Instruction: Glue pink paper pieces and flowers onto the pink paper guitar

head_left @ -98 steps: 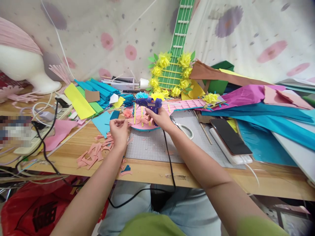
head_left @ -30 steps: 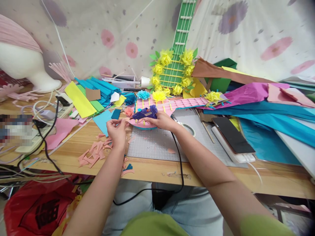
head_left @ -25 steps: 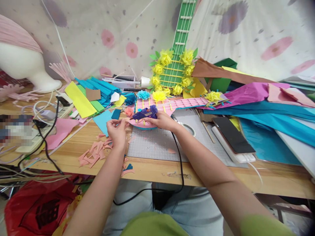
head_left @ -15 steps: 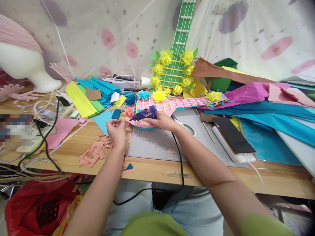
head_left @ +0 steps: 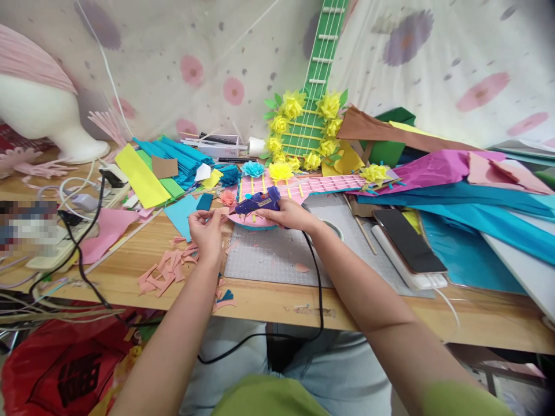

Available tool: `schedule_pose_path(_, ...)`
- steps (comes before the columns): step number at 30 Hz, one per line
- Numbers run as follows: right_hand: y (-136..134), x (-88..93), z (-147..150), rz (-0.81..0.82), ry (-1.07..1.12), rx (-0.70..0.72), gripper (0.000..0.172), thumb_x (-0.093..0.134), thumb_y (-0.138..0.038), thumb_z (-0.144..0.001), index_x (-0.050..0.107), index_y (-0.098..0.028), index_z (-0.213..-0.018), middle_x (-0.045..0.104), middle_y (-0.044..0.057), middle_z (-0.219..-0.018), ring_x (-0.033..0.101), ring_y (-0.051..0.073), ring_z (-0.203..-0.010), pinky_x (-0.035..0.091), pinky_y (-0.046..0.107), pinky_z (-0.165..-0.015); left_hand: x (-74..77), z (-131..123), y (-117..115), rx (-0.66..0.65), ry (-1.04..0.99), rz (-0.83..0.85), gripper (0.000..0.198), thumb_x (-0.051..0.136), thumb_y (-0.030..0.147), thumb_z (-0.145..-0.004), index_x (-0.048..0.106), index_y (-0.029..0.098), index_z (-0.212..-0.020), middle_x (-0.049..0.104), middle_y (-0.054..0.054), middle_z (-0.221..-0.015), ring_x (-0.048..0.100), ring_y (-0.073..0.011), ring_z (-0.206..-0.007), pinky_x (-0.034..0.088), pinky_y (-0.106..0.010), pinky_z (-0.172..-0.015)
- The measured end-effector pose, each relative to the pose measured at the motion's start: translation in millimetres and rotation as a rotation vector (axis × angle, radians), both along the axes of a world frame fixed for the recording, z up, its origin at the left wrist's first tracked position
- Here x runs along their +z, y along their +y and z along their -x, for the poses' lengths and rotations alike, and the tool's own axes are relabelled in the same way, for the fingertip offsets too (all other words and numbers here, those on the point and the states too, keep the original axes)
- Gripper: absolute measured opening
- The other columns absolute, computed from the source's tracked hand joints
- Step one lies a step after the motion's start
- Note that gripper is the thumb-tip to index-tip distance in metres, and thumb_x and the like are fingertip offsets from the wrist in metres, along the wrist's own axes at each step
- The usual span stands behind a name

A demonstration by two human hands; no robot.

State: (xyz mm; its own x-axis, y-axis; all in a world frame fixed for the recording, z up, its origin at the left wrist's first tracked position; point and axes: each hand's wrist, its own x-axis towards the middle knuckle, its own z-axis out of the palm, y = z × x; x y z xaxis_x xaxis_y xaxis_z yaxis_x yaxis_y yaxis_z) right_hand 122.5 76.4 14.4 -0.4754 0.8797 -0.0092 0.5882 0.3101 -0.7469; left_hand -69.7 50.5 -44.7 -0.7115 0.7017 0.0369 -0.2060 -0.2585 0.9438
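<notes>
Gripping glue gun (head_left: 259,201) in right hand (head_left: 295,214), nozzle (head_left: 233,212) near pink paper (head_left: 224,211) pinched by left hand (head_left: 206,232).

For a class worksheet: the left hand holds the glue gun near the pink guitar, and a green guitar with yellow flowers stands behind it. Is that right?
No, wrong hand: in the head view the right hand holds the glue gun near the pink guitar; a green guitar with yellow flowers does stand behind it.

Over the last three seconds, the right hand (head_left: 289,214) has brought the glue gun (head_left: 261,200) lower and closer to the left hand's (head_left: 205,232) paper (head_left: 224,211); less of the scissors (head_left: 340,230) shows.
</notes>
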Motion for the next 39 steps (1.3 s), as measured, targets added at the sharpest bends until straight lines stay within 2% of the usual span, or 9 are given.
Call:
schedule_pose_path(5, -2.3, 9.9, -46.2, 0.019, 0.164, -0.114, 0.050, 0.057, -0.065, -0.075, 0.063, -0.016, -0.073, 0.048, -0.003, -0.048, 0.043, 0.010, -0.045, 0.038, 0.027, -0.050, 2.6, -0.5, 1.4, 0.009, 0.004, 0.020, 0.032, 0.067, 0.012, -0.064, 0.040, 0.019, -0.079, 0.053, 0.006, -0.074, 0.060, -0.0081, -0.064, 0.055, -0.028, -0.068)
schedule_pose_path(8, -10.9, 10.1, -91.8, -0.019, 0.278, -0.251, 0.049, 0.061, -0.064, -0.071, 0.065, -0.016, -0.080, 0.058, 0.001, -0.061, 0.046, 0.010, -0.051, 0.039, 0.025, -0.049, 2.2, 0.5, 2.8, 0.018, 0.015, 0.000, 0.031, 0.066, 0.013, -0.065, 0.039, 0.019, -0.080, 0.054, 0.005, -0.076, 0.061, -0.0086, -0.068, 0.054, -0.028, -0.070)
schedule_pose_path(11, -22.5, 1.3, -132.7, 0.027, 0.272, -0.337, 0.047, 0.071, -0.059, -0.063, 0.067, -0.017, -0.082, 0.067, 0.008, -0.082, 0.055, 0.013, -0.064, 0.043, 0.027, -0.054, 1.6, 2.1, 3.9, 0.045, 0.039, -0.013, 0.030, 0.065, 0.013, -0.067, 0.039, 0.020, -0.081, 0.056, 0.004, -0.077, 0.061, -0.0088, -0.072, 0.053, -0.027, -0.072)
schedule_pose_path(15, -28.1, -24.3, -158.4, 0.029, 0.160, -0.551, 0.046, 0.071, -0.056, -0.063, 0.068, -0.015, -0.085, 0.069, 0.012, -0.086, 0.059, 0.017, -0.069, 0.047, 0.031, -0.062, 1.2, 4.1, 4.2, 0.074, 0.081, -0.036, 0.030, 0.065, 0.012, -0.068, 0.039, 0.020, -0.081, 0.057, 0.003, -0.078, 0.061, -0.0093, -0.075, 0.052, -0.026, -0.076)
schedule_pose_path(18, -23.3, -43.5, -157.0, -0.004, 0.091, -0.705, 0.048, 0.067, -0.055, -0.066, 0.069, -0.013, -0.089, 0.070, 0.013, -0.089, 0.063, 0.023, -0.079, 0.048, 0.035, -0.069, 1.9, 5.2, 3.1, 0.086, 0.116, -0.043, 0.032, 0.065, 0.013, -0.068, 0.038, 0.021, -0.083, 0.057, 0.003, -0.078, 0.061, -0.0093, -0.075, 0.052, -0.027, -0.077)
schedule_pose_path(23, -16.8, -52.2, -144.2, -0.026, -0.056, -0.744, 0.050, 0.063, -0.054, -0.071, 0.068, -0.013, -0.099, 0.070, 0.015, -0.100, 0.064, 0.029, -0.095, 0.047, 0.039, -0.081, 6.6, 1.2, -3.6, -0.006, 0.259, -0.093, 0.038, 0.067, 0.014, -0.065, 0.037, 0.022, -0.086, 0.058, 0.004, -0.075, 0.064, -0.0110, -0.077, 0.052, -0.026, -0.074)
schedule_pose_path(30, -39.9, -26.6, -153.9, -0.134, -0.488, -0.742, 0.043, 0.069, -0.056, -0.065, 0.060, -0.017, -0.080, 0.067, 0.015, -0.089, 0.061, 0.029, -0.088, 0.044, 0.034, -0.070, 11.6, -7.1, -15.0, -0.213, 0.477, -0.159, 0.040, 0.068, 0.018, -0.067, 0.037, 0.023, -0.092, 0.065, 0.002, -0.079, 0.067, -0.0113, -0.076, 0.053, -0.025, -0.073)
schedule_pose_path(33, -54.6, -3.8, -144.7, 0.034, -0.622, -0.616, 0.036, 0.067, -0.052, -0.069, 0.049, -0.021, -0.071, 0.063, 0.006, -0.074, 0.058, 0.022, -0.069, 0.037, 0.030, -0.059, 27.9, -1.8, -14.8, -0.329, 0.619, -0.095, 0.039, 0.068, 0.023, -0.069, 0.039, 0.024, -0.094, 0.066, 0.002, -0.079, 0.068, -0.0136, -0.080, 0.053, -0.027, -0.074)
schedule_pose_path(39, -42.6, 20.7, -55.5, -0.081, 0.000, -0.194, 0.027, 0.065, -0.038, -0.072, 0.044, -0.022, -0.079, 0.060, 0.000, -0.079, 0.056, 0.014, -0.070, 0.040, 0.026, -0.062, 85.3, 8.6, -1.7, -0.613, 1.324, 0.268, 0.037, 0.067, 0.024, -0.071, 0.045, 0.026, -0.101, 0.072, 0.001, -0.083, 0.068, -0.0193, -0.078, 0.048, -0.030, -0.069)
